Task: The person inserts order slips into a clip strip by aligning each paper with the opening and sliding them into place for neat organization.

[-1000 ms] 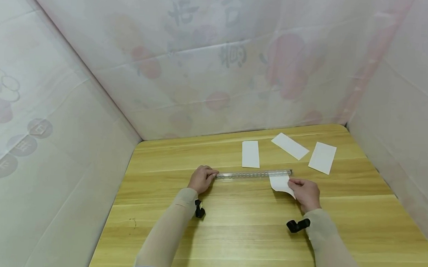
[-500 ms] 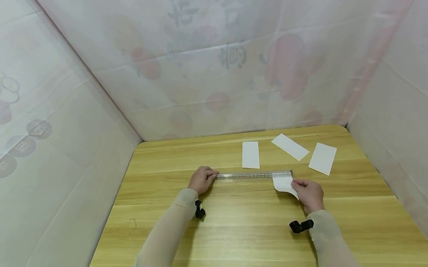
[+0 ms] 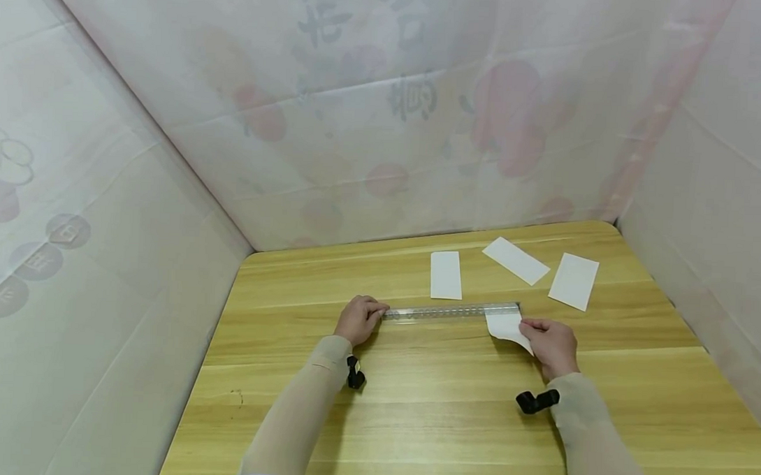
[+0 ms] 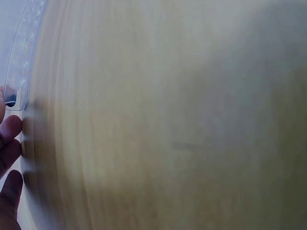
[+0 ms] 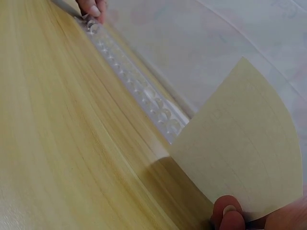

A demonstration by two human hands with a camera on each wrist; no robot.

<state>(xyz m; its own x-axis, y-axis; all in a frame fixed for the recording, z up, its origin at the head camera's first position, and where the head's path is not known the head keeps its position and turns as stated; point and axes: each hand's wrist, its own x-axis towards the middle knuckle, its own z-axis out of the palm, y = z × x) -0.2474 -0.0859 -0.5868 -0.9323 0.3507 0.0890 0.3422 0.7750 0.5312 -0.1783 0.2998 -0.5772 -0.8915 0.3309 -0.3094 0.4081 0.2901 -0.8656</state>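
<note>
A clear plastic ruler [image 3: 441, 312] with a row of round holes lies across the table. My left hand [image 3: 359, 320] pinches its left end between thumb and fingers; the right wrist view shows that hand [image 5: 92, 8] at the ruler's far end. Near the ruler's right end, my right hand [image 3: 549, 345] holds the corner of a small white paper [image 3: 506, 326]. This paper [image 5: 244, 143] curves up off the table, and its far edge lies at the ruler, seemingly under it. In the left wrist view the ruler's end [image 4: 18, 72] and a few fingers [image 4: 10, 127] show at the left edge.
Several things stand around: a white paper slip [image 3: 446, 275] lies behind the ruler, a second slip [image 3: 515, 260] is turned at an angle, and a third slip [image 3: 574, 281] lies farther right. Printed cloth walls [image 3: 370, 160] enclose the wooden table [image 3: 437, 421].
My right hand has moved slightly to the right, taking the white paper with it along the ruler. The left hand and the ruler look unmoved.
</note>
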